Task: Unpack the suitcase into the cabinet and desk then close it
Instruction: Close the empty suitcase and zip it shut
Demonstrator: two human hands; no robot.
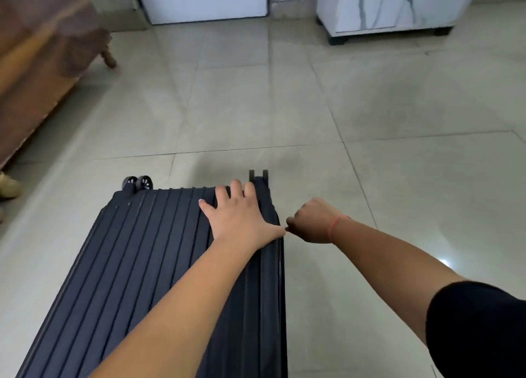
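Observation:
A dark ribbed suitcase (136,263) lies flat on the tiled floor with its lid down and its wheels (138,182) pointing away from me. My left hand (239,215) lies flat with straight fingers on the lid near the far right corner. My right hand (311,221) is curled beside the suitcase's right edge, its fingertips pinching something small at the seam, apparently the zipper pull (286,229); the pull itself is too small to make out. A red thread circles my right wrist.
A white marble-patterned cabinet (384,7) on black feet stands at the far right. A white door or panel (205,1) is at the far middle. A brown wooden piece of furniture (42,64) with a turned leg fills the left side. Glossy floor tiles lie between.

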